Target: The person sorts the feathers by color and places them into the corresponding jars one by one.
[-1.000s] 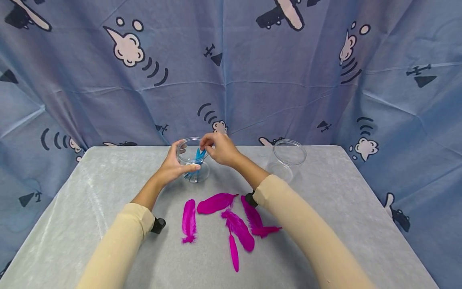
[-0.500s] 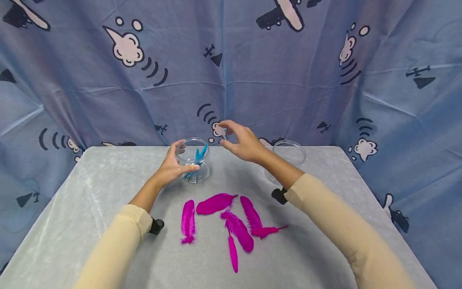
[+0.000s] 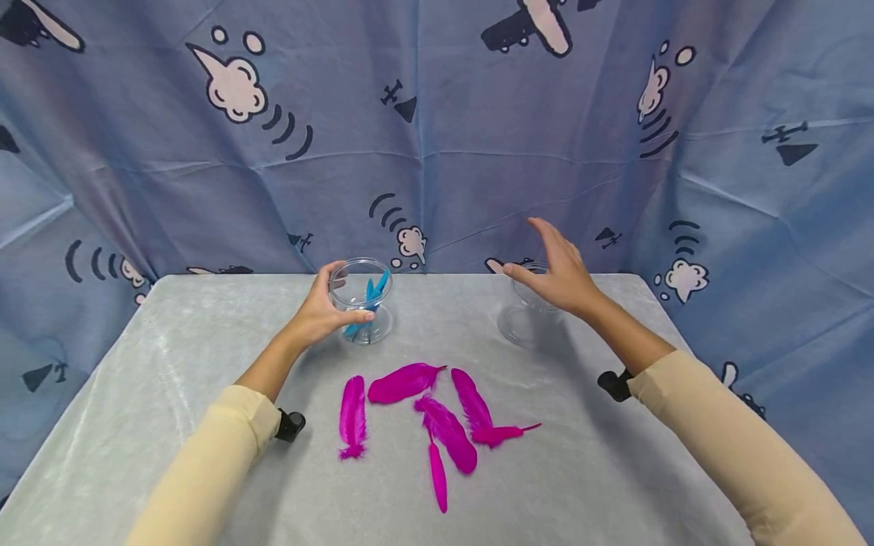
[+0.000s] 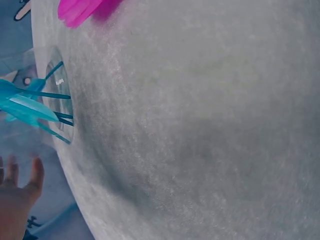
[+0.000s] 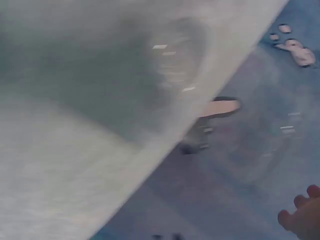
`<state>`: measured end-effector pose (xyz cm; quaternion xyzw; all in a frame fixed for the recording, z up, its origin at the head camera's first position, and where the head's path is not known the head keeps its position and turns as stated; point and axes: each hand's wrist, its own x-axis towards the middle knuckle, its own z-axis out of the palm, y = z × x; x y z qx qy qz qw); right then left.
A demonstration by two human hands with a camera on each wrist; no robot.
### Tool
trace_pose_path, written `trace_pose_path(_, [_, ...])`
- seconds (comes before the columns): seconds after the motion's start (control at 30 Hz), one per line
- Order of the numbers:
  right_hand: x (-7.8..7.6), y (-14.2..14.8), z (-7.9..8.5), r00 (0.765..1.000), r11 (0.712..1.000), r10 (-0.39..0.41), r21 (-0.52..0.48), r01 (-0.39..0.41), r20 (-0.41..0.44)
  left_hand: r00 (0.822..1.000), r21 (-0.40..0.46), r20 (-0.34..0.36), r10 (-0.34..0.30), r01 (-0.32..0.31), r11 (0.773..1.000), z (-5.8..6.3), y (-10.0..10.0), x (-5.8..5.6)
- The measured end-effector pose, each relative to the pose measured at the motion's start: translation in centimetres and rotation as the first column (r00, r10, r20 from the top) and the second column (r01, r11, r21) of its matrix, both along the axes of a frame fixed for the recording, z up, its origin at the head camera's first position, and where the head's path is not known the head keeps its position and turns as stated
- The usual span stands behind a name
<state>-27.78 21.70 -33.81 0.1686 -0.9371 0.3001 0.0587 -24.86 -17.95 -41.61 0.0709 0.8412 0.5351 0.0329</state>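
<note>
My left hand (image 3: 319,307) grips a clear round jar (image 3: 362,307) at the table's far left, thumb in front and fingers round the far side. Blue feathers (image 3: 374,292) stand in it; in the left wrist view the several dark quills of these feathers (image 4: 40,97) reach down to the jar's base. The right hand (image 3: 563,269) is raised at a second clear jar (image 3: 526,326), thumb and fingers spread apart. It partly hides that jar's rim, and whether it touches the jar I cannot tell. In the right wrist view the jar is blurred.
Several magenta feathers (image 3: 451,436) lie scattered on the grey cloth-covered table (image 3: 171,425), nearer than the jars. A blue printed curtain (image 3: 437,114) hangs behind the table's far edge.
My right hand let go of a blue feather in the left jar, lifted away and moved right to the second jar with fingers spread. The left hand stays on its jar.
</note>
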Motion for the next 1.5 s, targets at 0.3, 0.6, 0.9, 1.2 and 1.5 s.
trace_pose_path(0.3, [1.1, 4.0, -3.5, 0.985, 0.982, -0.161, -0.085, 0.166, 0.063, 0.999, 0.0, -0.03, -0.02, 0.02, 1.0, 0.4, 0.4, 0.1])
trace_pose_path(0.6, [1.6, 5.1, -5.8, 0.996, 0.949, -0.049, -0.308, 0.071, 0.078, 0.994, -0.028, -0.102, 0.028, -0.031, 0.999, 0.3, 0.1, 0.7])
trace_pose_path(0.9, [2.1, 4.1, -6.0, 0.992, 0.894, -0.036, -0.44, 0.087, 0.123, 0.922, -0.031, -0.352, 0.163, -0.186, 0.982, 0.8, -1.3, 2.8])
trace_pose_path(1.2, [1.5, 4.2, -7.2, 0.988, 0.874, -0.046, -0.473, 0.11, 0.145, 0.983, -0.07, -0.178, -0.035, 0.023, 0.997, 0.2, -2.8, 5.1])
trace_pose_path(1.5, [1.4, 4.1, -7.2, 0.985, 0.86, -0.013, -0.501, 0.098, 0.17, 0.909, -0.192, 0.161, -0.384, 0.411, 0.891, -0.8, -2.8, 5.3])
